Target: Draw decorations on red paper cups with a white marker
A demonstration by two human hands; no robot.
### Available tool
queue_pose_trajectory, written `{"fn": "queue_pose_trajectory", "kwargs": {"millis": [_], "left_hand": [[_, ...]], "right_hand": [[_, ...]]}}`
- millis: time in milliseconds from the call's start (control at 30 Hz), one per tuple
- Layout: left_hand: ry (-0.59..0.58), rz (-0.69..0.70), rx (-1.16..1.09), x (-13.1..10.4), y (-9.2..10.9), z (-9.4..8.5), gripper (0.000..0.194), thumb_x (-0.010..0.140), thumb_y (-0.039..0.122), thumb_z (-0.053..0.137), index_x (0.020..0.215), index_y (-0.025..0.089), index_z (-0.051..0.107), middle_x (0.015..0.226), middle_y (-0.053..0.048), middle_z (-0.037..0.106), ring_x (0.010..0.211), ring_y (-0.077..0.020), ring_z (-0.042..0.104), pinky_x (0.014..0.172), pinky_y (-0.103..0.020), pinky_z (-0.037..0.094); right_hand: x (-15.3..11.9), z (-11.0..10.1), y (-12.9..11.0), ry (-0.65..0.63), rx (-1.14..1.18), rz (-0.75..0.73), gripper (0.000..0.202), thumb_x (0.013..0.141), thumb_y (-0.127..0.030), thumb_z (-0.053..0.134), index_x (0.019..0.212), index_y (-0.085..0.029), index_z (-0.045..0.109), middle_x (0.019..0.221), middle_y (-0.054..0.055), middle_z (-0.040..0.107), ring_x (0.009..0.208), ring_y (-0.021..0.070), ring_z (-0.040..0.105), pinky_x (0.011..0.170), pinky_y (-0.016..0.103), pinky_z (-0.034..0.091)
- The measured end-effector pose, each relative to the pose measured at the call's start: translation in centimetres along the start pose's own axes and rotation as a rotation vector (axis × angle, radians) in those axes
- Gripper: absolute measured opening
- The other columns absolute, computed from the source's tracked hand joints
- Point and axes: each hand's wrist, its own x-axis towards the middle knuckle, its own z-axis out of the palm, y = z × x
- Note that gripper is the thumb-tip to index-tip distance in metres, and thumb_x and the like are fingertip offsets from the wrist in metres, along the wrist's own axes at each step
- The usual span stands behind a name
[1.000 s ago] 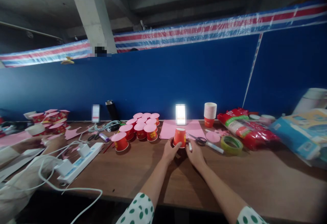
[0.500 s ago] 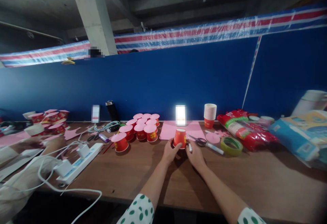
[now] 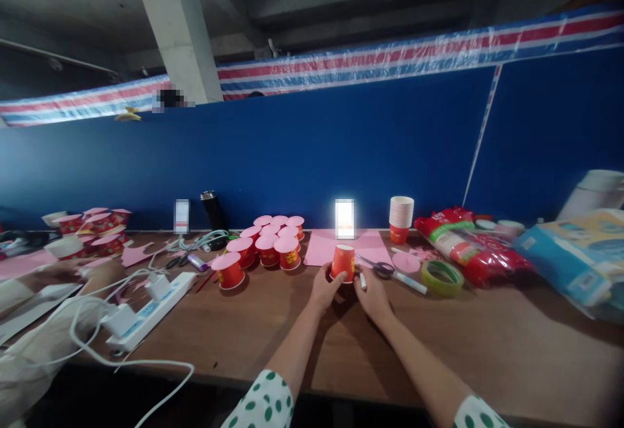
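Note:
A red paper cup [image 3: 343, 263] with yellow marks stands upside down in front of me, its pale base facing up. My left hand [image 3: 325, 290] grips it from the left, thumb across its lower front. At its right side, my right hand [image 3: 371, 293] is closed round a small white stick-like item [image 3: 363, 281]. Behind the cup lies pink paper [image 3: 319, 247]. Just right of my right hand are black-handled scissors [image 3: 383, 270] and a white pen [image 3: 409, 282]. A pink paper disc [image 3: 406, 261] lies beyond them.
Left of centre stand several red cups topped with pink discs [image 3: 227, 261]. A power strip [image 3: 151, 311] with white cables and another person's arm [image 3: 73, 317] are at the left. At the right are stacked cups [image 3: 400, 220], green tape [image 3: 441, 278], red packages [image 3: 478, 252] and a blue package [image 3: 565, 259].
The camera view has shifted very slightly. Both hands stay at the cup, with the same things in them.

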Motion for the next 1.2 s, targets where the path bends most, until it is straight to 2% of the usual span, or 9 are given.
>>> {"fn": "queue_pose_trajectory", "kwargs": {"millis": [333,467,633,933,1200], "left_hand": [[-0.001,-0.008,-0.031,-0.01,-0.15,0.03,0.048,0.067,0.038,0.071,0.106,0.012,0.059,0.101,-0.012,0.065,0.086,-0.0194,0.061,0.077,-0.031,0.047],[0.007,-0.013,-0.002,-0.04,-0.13,-0.01,0.047,0.068,0.036,0.070,0.107,0.013,0.058,0.102,-0.012,0.065,0.086,-0.0192,0.060,0.078,-0.031,0.046],[0.003,-0.017,-0.027,-0.10,0.00,0.02,0.048,0.067,0.036,0.070,0.107,0.012,0.058,0.102,-0.013,0.065,0.088,-0.0202,0.060,0.079,-0.032,0.046],[0.005,-0.033,-0.042,-0.02,-0.18,0.14,0.047,0.068,0.036,0.070,0.106,0.012,0.057,0.100,-0.012,0.066,0.083,-0.0185,0.061,0.075,-0.031,0.047],[0.021,-0.043,-0.034,0.05,-0.31,0.10,0.049,0.066,0.037,0.072,0.106,0.013,0.058,0.103,-0.012,0.065,0.088,-0.0195,0.061,0.078,-0.030,0.047]], "right_hand": [[0.02,0.07,-0.04,-0.007,0.005,0.004,0.034,0.083,-0.021,0.040,0.112,-0.013,0.055,0.105,0.012,0.067,0.080,0.0213,0.066,0.075,0.034,0.052],[0.03,0.07,0.01,-0.002,0.006,-0.004,0.033,0.083,-0.021,0.040,0.112,-0.014,0.055,0.105,0.011,0.067,0.085,0.0212,0.066,0.075,0.033,0.052],[-0.03,0.10,0.00,0.003,0.001,0.002,0.033,0.083,-0.021,0.041,0.112,-0.015,0.056,0.104,0.010,0.067,0.081,0.0194,0.066,0.074,0.031,0.052],[-0.08,-0.01,-0.17,-0.008,0.005,0.004,0.032,0.083,-0.021,0.040,0.111,-0.014,0.055,0.106,0.011,0.067,0.086,0.0208,0.066,0.079,0.033,0.051],[-0.06,-0.05,-0.25,-0.009,0.014,0.026,0.032,0.083,-0.020,0.041,0.111,-0.015,0.055,0.100,0.010,0.068,0.083,0.0199,0.066,0.076,0.031,0.051]]}}
